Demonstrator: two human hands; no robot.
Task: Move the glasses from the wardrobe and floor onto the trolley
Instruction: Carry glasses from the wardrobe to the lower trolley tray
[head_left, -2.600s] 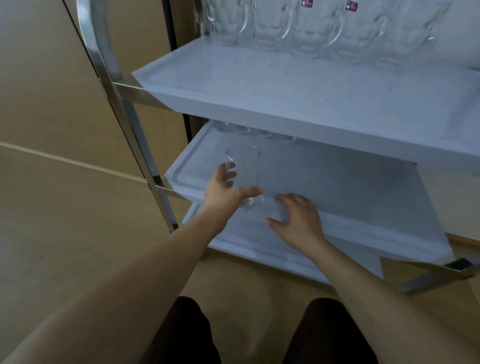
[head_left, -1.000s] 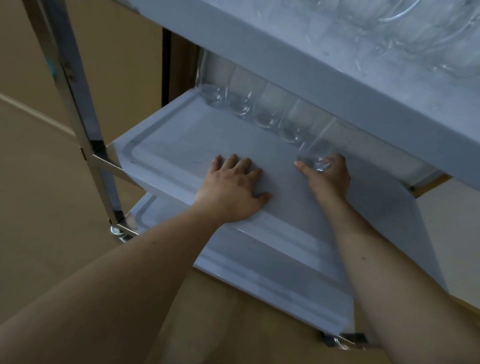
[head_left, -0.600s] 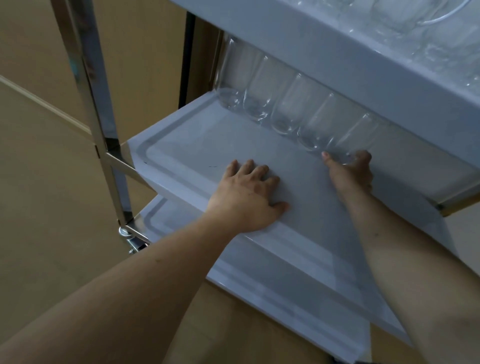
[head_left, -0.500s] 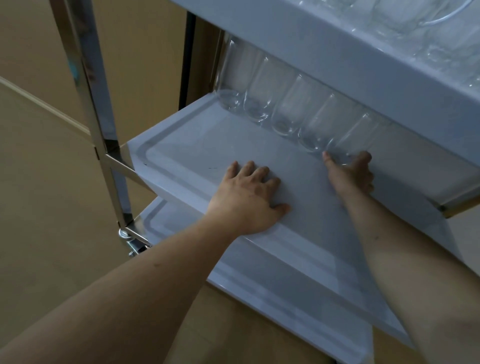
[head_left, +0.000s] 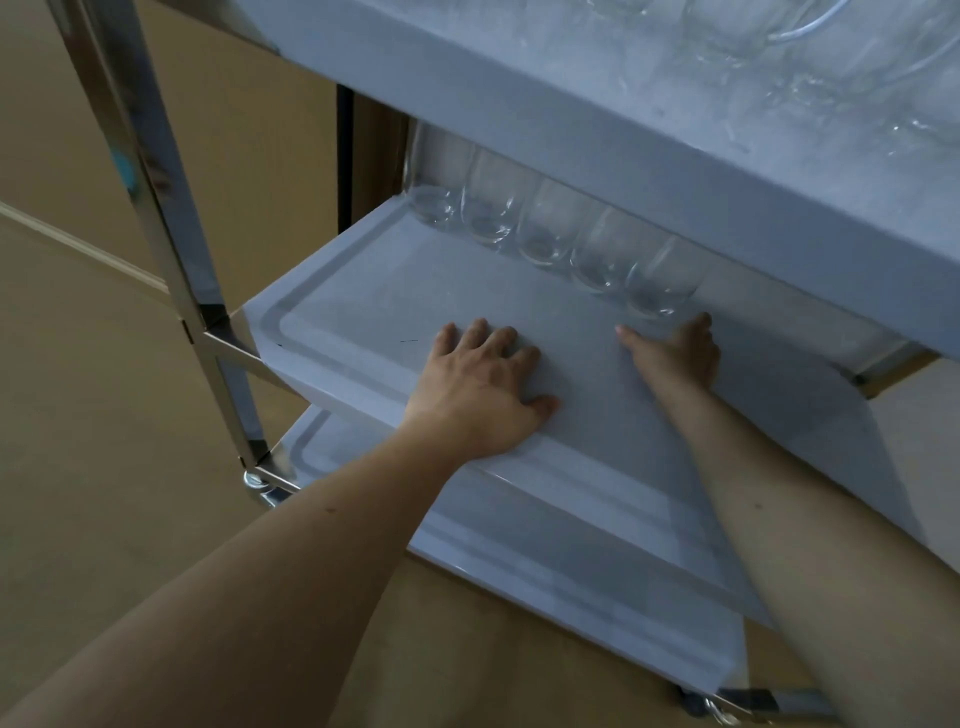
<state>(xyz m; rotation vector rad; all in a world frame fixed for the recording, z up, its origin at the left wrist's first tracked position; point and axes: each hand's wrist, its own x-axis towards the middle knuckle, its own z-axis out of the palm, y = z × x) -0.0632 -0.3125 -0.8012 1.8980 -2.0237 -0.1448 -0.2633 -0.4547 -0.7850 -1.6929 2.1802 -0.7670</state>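
Glasses (head_left: 540, 236) stand in a row of five along the back edge of the trolley's middle shelf (head_left: 363, 291), touching or nearly touching one another, their upper parts hidden behind the lip of the top shelf (head_left: 519, 104); the trolley (head_left: 156, 171) itself is a chrome-framed cart with pale grey trays, its upright post at the left and a caster showing low down at the left corner; the top shelf carries more clear glassware (head_left: 805, 47), some with handles, seen only in part at the upper edge; a bottom shelf (head_left: 545, 566) shows beneath the middle one; the floor (head_left: 104, 493) around is tan; the left hand (head_left: 480, 387) lies flat on the front part of the middle shelf, fingers spread and straight, its grip released and holding nothing; the right hand (head_left: 675, 353) reaches to the back of the same shelf, thumb stretched leftward along the tray, fingers at the base of the rightmost glass (head_left: 657, 291), which stands upright at the right end of the row; whether that grip still clasps the glass or only touches it I cannot tell.
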